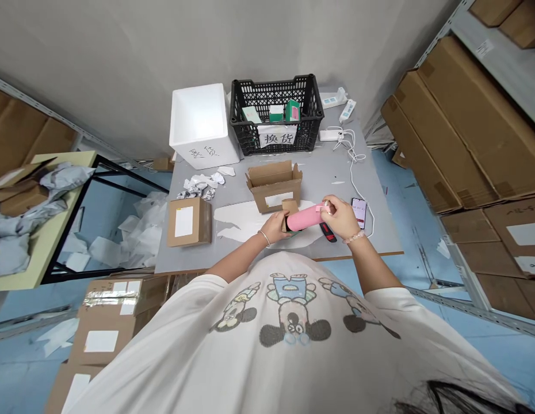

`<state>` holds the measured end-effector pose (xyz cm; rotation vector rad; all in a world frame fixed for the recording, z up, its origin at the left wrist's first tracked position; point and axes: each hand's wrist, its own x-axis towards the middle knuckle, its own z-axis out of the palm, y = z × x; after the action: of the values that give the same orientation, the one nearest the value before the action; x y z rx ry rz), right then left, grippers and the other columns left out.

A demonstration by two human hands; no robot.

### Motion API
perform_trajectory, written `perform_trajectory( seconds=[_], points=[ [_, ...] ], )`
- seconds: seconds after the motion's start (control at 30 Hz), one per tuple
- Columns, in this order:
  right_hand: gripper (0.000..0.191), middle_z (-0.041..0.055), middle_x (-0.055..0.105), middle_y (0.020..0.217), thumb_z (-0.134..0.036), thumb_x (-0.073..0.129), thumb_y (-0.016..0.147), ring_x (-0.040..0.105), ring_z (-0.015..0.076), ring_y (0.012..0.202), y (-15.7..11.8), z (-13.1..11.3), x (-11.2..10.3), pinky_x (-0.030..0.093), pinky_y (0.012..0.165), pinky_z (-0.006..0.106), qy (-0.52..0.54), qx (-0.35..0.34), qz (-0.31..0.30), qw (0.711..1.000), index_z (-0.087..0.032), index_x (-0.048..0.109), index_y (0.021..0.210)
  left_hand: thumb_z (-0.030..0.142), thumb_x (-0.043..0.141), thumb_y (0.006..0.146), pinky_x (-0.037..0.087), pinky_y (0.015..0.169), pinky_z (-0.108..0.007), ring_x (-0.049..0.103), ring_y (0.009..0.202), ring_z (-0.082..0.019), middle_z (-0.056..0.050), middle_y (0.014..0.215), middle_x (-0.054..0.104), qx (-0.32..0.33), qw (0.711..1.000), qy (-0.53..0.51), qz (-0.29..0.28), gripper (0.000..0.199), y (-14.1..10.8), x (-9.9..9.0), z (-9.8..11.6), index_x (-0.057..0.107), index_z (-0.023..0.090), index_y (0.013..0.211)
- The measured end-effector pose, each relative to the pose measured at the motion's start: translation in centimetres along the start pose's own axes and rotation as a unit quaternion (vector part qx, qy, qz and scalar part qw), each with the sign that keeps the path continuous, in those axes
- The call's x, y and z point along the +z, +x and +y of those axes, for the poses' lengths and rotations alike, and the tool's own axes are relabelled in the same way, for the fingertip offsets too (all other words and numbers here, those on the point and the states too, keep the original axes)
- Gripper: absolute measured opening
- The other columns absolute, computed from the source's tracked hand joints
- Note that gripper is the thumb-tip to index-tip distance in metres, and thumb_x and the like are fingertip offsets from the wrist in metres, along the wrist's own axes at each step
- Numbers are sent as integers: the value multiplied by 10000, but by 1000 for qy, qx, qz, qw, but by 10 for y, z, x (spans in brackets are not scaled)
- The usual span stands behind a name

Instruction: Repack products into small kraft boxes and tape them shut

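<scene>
My right hand [337,215] is closed round the capped end of a pink bottle [305,218], which lies tilted with its other end at the mouth of a small box [289,206]. The box has a raised brown flap, and a bit of green shows low on its side. My left hand [275,227] grips that box from the left; how far the bottle reaches inside is hidden. Just behind stands an open brown carton [275,187] with a white label. A black and red box cutter [328,232] lies below my right hand, and a phone [359,213] is to its right.
At the back of the table [250,256] stand a white foam box [202,123] and a black crate [276,123] holding several small boxes. A closed carton [188,222] and crumpled paper [201,186] are on the left. A white cable [352,172] trails along the right side.
</scene>
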<state>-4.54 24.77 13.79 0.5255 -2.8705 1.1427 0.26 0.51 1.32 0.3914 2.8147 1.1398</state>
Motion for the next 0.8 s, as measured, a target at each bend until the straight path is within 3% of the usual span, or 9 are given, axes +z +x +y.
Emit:
perform_trajectory(
  seconds=[0.3, 0.53, 0.67, 0.8],
  points=[
    [411, 86, 588, 938, -294, 581, 806, 566, 242, 838, -6, -41, 13, 417, 791, 315, -111, -39, -86, 989, -178, 584, 1201, 380, 847, 599, 467, 965, -477, 585, 1135, -332, -145, 1205, 609, 43, 999, -3, -14, 824, -3, 8, 4, 462, 187, 1301],
    [476, 119, 615, 1124, -227, 587, 791, 579, 255, 977, -4, -31, 37, 407, 854, 320, -122, -55, -161, 978, -169, 539, 1261, 363, 857, 581, 454, 987, -485, 560, 1167, -334, -154, 1244, 581, 20, 1000, -4, 7, 897, -3, 12, -6, 422, 172, 1342],
    [477, 125, 648, 1021, -241, 637, 762, 586, 270, 955, -5, -27, 59, 411, 817, 327, -148, -35, -213, 965, -112, 536, 1210, 330, 837, 609, 446, 994, -488, 562, 1161, -327, -145, 1220, 584, 25, 1000, -1, 0, 847, -5, 13, -5, 424, 177, 1333],
    [397, 160, 586, 1125, -282, 675, 779, 572, 273, 982, -9, -26, 79, 410, 848, 344, -178, -11, -215, 960, -140, 599, 1142, 304, 799, 646, 456, 978, -482, 572, 1133, -316, -146, 1196, 588, 20, 1000, 3, 11, 781, -7, 14, -2, 427, 169, 1320]
  ],
)
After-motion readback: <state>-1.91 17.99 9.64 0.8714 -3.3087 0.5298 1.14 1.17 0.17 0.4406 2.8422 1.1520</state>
